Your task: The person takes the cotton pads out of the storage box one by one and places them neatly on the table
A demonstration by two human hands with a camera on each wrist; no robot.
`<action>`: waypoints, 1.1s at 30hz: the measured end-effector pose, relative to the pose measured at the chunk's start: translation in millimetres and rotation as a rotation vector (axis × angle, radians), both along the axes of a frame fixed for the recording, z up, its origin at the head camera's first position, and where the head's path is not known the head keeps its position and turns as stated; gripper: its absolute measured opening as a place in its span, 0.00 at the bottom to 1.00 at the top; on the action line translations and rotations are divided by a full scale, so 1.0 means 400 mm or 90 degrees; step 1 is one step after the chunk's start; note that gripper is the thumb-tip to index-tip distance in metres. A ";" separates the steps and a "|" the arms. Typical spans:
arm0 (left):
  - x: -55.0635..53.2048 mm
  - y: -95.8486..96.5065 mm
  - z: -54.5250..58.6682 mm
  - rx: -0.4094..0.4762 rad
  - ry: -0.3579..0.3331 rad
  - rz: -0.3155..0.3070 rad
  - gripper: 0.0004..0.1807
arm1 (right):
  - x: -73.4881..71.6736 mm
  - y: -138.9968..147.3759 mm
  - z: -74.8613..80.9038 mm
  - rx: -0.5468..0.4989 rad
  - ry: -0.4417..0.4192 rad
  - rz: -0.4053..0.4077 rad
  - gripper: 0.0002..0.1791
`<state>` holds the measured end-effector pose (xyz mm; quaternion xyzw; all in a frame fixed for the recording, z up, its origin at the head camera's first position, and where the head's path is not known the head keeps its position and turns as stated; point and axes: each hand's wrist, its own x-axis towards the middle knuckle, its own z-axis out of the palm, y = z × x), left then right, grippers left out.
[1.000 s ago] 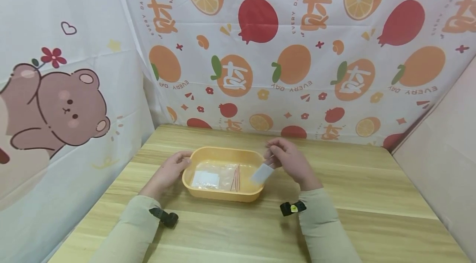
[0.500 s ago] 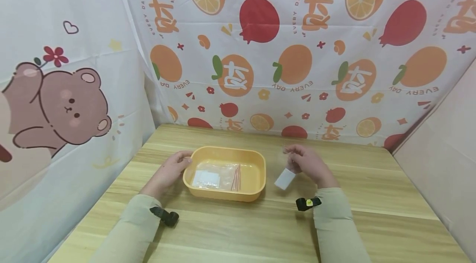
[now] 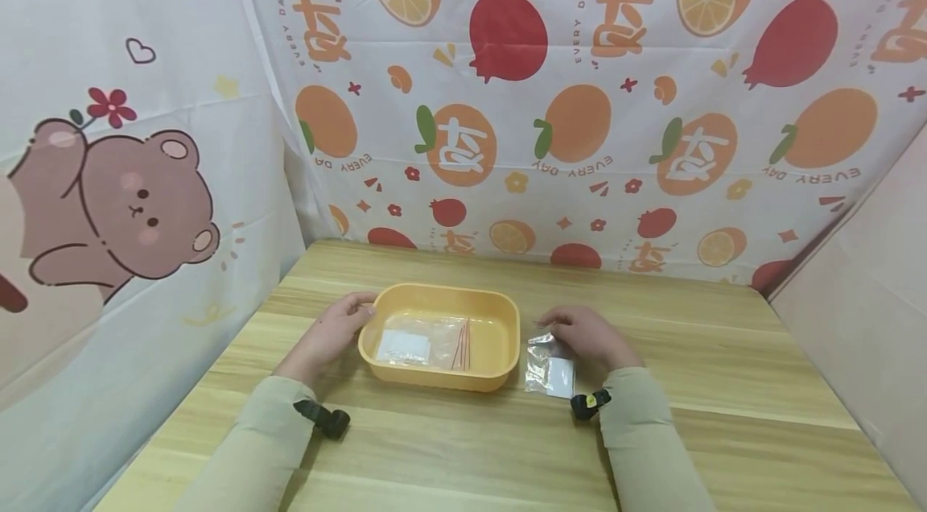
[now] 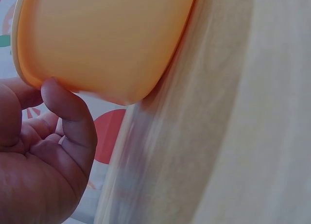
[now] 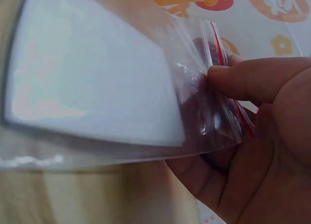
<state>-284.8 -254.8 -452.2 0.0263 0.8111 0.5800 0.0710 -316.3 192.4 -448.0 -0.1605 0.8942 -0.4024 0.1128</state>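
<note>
A yellow-orange plastic tray stands on the table, with several clear zip bags stacked inside. White squares show through them, and their red seal lines fan out toward the right. At the tray's left end my left hand pinches the rim; the left wrist view has its thumb against the tray wall. Right of the tray, my right hand holds one clear zip bag by its red-lined seal. A flat white square lies inside that bag, which hangs close over the table.
The wooden table extends in front of the tray and to its right. Behind it hangs a fruit-printed curtain, and a bear-printed curtain closes off the left side.
My right hand has carried the zip bag from over the tray's right end out to the right and lowered it toward the table. My left hand stays at the tray's rim.
</note>
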 end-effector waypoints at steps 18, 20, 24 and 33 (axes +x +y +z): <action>0.009 0.008 0.010 0.053 -0.002 -0.016 0.26 | 0.014 -0.018 -0.007 0.033 0.013 -0.044 0.14; 0.010 0.008 0.011 0.051 -0.002 -0.014 0.26 | 0.016 -0.017 -0.007 0.028 0.010 -0.047 0.15; 0.011 0.008 0.010 0.049 -0.001 -0.010 0.26 | 0.018 -0.019 -0.009 0.016 0.004 -0.050 0.16; 0.015 0.009 0.009 0.047 -0.001 -0.008 0.27 | 0.020 -0.026 -0.007 0.005 0.007 -0.050 0.17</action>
